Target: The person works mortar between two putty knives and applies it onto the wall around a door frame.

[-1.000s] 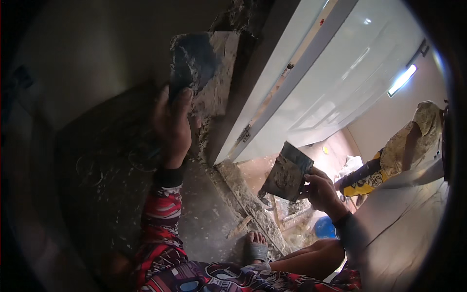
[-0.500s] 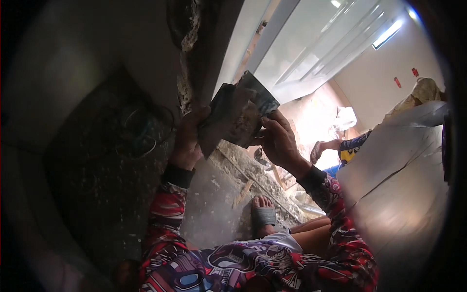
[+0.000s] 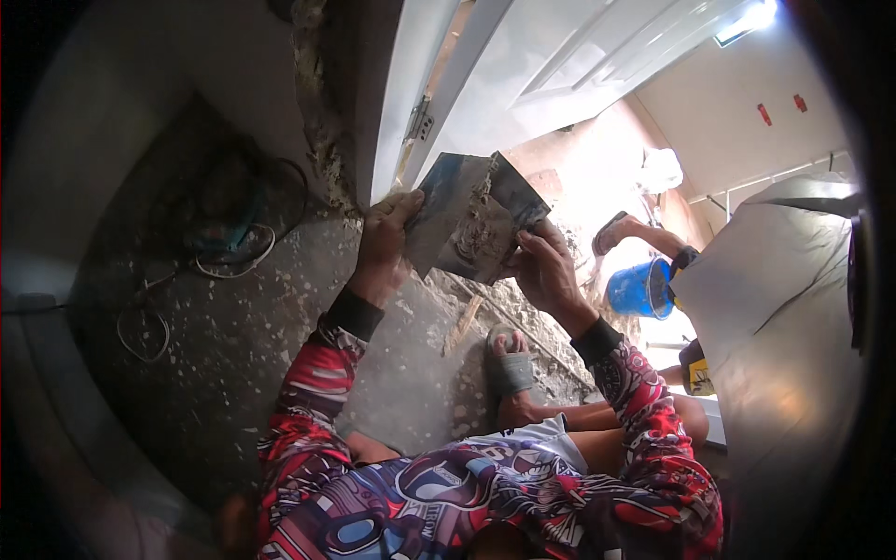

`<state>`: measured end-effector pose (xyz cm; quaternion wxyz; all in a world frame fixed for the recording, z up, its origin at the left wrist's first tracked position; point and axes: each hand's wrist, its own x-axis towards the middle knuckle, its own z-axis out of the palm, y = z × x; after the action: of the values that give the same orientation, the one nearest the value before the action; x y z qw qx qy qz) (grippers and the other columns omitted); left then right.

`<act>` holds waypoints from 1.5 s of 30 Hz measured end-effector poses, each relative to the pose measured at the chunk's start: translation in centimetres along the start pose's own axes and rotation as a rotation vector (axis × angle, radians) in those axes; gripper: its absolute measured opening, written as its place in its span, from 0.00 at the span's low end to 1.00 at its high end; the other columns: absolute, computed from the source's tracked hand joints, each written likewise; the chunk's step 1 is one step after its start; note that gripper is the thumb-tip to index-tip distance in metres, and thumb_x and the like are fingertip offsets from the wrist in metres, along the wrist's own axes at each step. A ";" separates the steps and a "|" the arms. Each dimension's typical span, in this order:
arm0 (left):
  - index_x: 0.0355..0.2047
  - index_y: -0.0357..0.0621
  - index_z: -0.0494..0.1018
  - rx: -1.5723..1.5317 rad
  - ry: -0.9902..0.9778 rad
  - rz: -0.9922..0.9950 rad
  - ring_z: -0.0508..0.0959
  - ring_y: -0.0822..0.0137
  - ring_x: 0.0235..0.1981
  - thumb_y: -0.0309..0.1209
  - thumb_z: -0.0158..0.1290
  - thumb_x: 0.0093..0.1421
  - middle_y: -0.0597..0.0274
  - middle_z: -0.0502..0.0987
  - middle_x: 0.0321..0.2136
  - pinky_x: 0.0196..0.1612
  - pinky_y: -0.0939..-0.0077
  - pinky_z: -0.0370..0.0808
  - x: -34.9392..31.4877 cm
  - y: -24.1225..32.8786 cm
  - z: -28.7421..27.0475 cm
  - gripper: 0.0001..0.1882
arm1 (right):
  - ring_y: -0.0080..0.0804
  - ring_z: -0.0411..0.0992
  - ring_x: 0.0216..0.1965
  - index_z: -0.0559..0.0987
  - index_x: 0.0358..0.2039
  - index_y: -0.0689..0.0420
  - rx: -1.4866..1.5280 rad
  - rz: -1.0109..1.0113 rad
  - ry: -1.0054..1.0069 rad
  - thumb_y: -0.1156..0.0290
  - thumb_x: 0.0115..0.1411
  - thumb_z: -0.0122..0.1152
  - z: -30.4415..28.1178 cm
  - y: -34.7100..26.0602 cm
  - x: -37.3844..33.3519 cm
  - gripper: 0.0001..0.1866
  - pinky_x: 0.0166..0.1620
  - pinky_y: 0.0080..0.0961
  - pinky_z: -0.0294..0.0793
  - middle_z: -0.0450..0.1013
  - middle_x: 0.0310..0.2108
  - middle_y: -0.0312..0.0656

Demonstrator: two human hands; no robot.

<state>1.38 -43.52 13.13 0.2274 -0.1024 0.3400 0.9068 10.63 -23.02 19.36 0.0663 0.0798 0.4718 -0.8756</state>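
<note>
In front of me my left hand is closed on the left edge of a flat dark plate. My right hand pinches a second dark plate by its lower right edge. The plates meet at an angle and overlap in part. A lump of grey-brown mortar or putty clings to them where they meet. Some fingers of both hands are hidden behind the plates.
A white panelled door with a hinge stands ahead beside a rough wall edge. At right are a blue bucket, another person's leg and a silvery sheet. A corded tool lies on the left floor.
The two plates have turned and spread into a flatter, more level position. My view has shifted, bringing the blue bucket and door hinge more fully into sight.
</note>
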 end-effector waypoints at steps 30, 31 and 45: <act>0.27 0.36 0.74 1.232 -0.213 1.086 0.73 0.53 0.18 0.23 0.55 0.60 0.51 0.73 0.20 0.22 0.66 0.68 -3.4 -0.9 -0.1 0.05 | 0.35 0.80 0.36 0.69 0.52 0.66 -0.209 -0.080 0.137 0.74 0.67 0.49 -2.2 -2.1 0.7 0.15 0.38 0.33 0.86 0.75 0.44 0.48; 0.27 0.36 0.74 1.230 -0.217 1.090 0.73 0.53 0.18 0.23 0.55 0.60 0.51 0.73 0.20 0.22 0.66 0.68 -3.3 -1.4 -0.8 0.05 | 0.35 0.80 0.35 0.69 0.52 0.66 -0.229 -0.087 0.141 0.74 0.67 0.49 -2.2 -2.3 0.8 0.15 0.38 0.33 0.86 0.75 0.43 0.48; 0.30 0.35 0.74 1.198 -0.009 0.837 0.73 0.56 0.18 0.22 0.55 0.60 0.52 0.73 0.20 0.23 0.66 0.69 -3.4 -0.1 -0.3 0.03 | 0.32 0.80 0.32 0.70 0.50 0.68 -0.269 0.019 0.164 0.77 0.65 0.48 -3.1 -1.7 1.3 0.14 0.35 0.28 0.85 0.75 0.41 0.46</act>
<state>4.37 -44.84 14.00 -0.1198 0.1817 0.7874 0.5768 9.30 -19.51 18.81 0.0458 0.1456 0.5880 -0.7943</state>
